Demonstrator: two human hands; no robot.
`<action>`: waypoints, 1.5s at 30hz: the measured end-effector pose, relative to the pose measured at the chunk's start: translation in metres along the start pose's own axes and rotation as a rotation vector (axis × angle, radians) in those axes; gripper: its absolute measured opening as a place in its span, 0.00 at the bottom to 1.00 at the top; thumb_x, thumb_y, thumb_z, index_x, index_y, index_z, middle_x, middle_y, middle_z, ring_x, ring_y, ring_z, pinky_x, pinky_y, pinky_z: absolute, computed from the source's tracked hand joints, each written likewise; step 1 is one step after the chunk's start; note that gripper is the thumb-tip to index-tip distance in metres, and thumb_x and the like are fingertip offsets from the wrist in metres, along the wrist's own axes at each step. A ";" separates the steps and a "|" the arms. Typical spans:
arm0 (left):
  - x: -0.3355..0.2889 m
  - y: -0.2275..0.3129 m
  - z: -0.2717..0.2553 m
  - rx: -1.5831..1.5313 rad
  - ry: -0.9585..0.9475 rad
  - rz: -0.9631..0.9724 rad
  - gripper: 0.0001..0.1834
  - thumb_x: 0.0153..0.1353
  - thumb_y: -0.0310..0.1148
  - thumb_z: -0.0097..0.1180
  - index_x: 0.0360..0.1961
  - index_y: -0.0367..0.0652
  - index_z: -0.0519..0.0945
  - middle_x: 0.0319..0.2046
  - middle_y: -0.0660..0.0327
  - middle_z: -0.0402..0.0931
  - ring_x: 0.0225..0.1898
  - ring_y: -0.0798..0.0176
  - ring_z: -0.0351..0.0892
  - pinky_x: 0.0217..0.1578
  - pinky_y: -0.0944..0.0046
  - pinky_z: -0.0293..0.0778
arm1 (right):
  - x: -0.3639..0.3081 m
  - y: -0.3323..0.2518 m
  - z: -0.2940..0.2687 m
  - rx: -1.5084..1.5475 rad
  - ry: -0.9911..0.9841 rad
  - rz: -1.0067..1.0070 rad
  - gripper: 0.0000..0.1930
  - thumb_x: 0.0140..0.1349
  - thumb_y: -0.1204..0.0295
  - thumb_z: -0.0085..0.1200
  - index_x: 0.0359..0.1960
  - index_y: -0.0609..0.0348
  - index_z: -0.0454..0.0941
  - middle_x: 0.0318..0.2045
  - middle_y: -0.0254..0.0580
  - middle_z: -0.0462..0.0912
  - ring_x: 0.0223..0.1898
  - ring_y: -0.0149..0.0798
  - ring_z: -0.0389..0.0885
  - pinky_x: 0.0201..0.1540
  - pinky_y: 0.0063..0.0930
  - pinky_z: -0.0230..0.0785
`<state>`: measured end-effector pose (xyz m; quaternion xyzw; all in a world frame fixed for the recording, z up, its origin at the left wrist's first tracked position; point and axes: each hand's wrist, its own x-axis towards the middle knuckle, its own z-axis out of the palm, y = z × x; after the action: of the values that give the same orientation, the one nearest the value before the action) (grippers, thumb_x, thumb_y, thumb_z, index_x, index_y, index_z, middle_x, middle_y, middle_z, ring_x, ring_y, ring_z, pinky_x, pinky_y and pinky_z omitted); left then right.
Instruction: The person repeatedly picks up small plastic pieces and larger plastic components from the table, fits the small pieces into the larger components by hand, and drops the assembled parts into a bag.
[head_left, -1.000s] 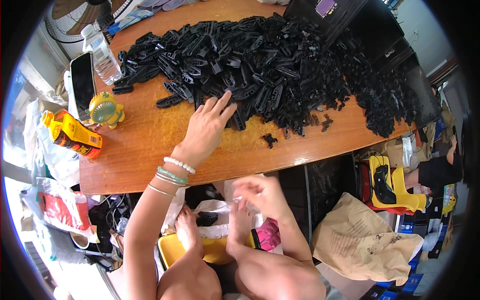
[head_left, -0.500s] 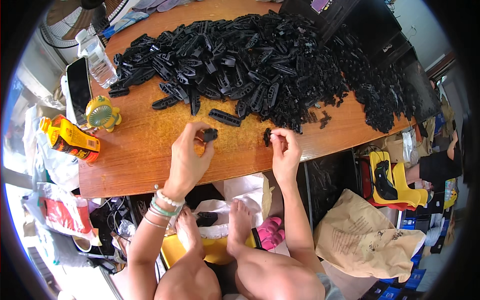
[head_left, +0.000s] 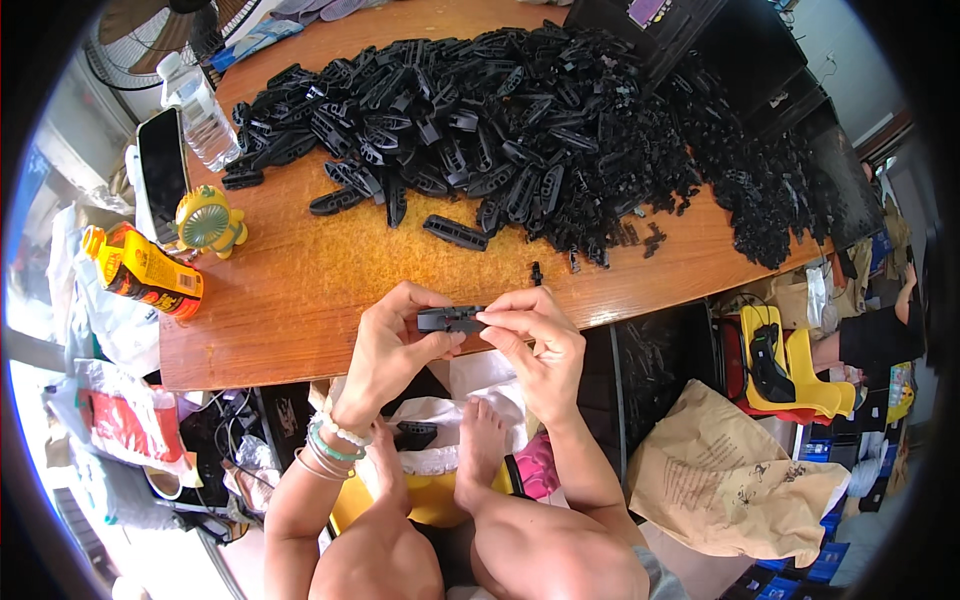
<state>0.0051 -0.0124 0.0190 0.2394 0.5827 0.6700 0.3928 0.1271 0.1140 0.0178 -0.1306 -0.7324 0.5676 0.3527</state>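
Just past the near edge of the table, my left hand (head_left: 395, 335) is closed round a black elongated plastic part (head_left: 450, 319), held level between thumb and fingers. My right hand (head_left: 540, 350) meets it from the right, thumb and fingers pinched against the part's right end. A small black piece seems to be in that pinch, mostly hidden by the fingertips. Beyond my right hand, a small black clip-like piece (head_left: 537, 273) lies on the wooden table (head_left: 290, 290). Another long black part (head_left: 455, 232) rests by itself farther in.
A large pile of long black parts (head_left: 420, 130) covers the table's far side, with smaller black pieces (head_left: 770, 190) at right. At left are an orange-yellow bottle (head_left: 150, 272), a small fan (head_left: 208, 222), a phone (head_left: 163, 165) and a clear bottle (head_left: 200, 115). A brown paper bag (head_left: 730, 480) lies lower right.
My hands have come together: the left moved right and nearer me with the black part, the right moved left from beside the small clip-like piece and now touches the part.
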 end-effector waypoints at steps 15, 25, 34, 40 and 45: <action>-0.009 0.002 0.005 0.055 0.027 0.053 0.13 0.58 0.22 0.57 0.44 0.31 0.72 0.32 0.56 0.80 0.32 0.67 0.82 0.34 0.71 0.78 | -0.013 0.004 0.001 -0.142 -0.114 0.152 0.14 0.57 0.77 0.58 0.46 0.66 0.78 0.38 0.45 0.82 0.35 0.32 0.79 0.39 0.24 0.71; 0.018 0.000 -0.002 0.564 -0.073 0.293 0.17 0.58 0.36 0.61 0.40 0.32 0.77 0.29 0.54 0.80 0.28 0.63 0.82 0.30 0.66 0.76 | -0.021 0.020 -0.045 0.233 -0.409 0.566 0.12 0.59 0.76 0.57 0.43 0.71 0.78 0.26 0.41 0.83 0.26 0.28 0.80 0.31 0.22 0.73; 0.091 -0.009 -0.005 1.546 0.029 0.710 0.16 0.47 0.20 0.53 0.41 0.38 0.75 0.42 0.55 0.71 0.42 0.54 0.75 0.33 0.58 0.76 | -0.010 0.009 -0.028 0.168 -0.298 0.638 0.09 0.61 0.75 0.55 0.41 0.68 0.78 0.24 0.38 0.80 0.20 0.26 0.77 0.24 0.19 0.70; 0.061 -0.019 -0.003 0.918 0.213 0.556 0.14 0.48 0.19 0.55 0.38 0.37 0.71 0.35 0.53 0.72 0.33 0.50 0.77 0.30 0.59 0.75 | 0.030 0.061 -0.036 -0.725 0.145 -0.040 0.06 0.58 0.75 0.57 0.36 0.61 0.79 0.27 0.38 0.78 0.22 0.29 0.76 0.25 0.20 0.65; 0.020 -0.015 -0.001 0.492 0.213 0.326 0.11 0.49 0.21 0.63 0.35 0.36 0.78 0.28 0.59 0.79 0.30 0.70 0.79 0.31 0.71 0.74 | 0.031 0.047 -0.028 0.051 0.052 0.234 0.08 0.61 0.78 0.54 0.42 0.64 0.78 0.28 0.33 0.77 0.23 0.23 0.71 0.24 0.17 0.63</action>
<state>-0.0034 0.0029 0.0017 0.3461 0.7192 0.5841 0.1472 0.1138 0.1685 -0.0117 -0.2208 -0.6882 0.6196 0.3061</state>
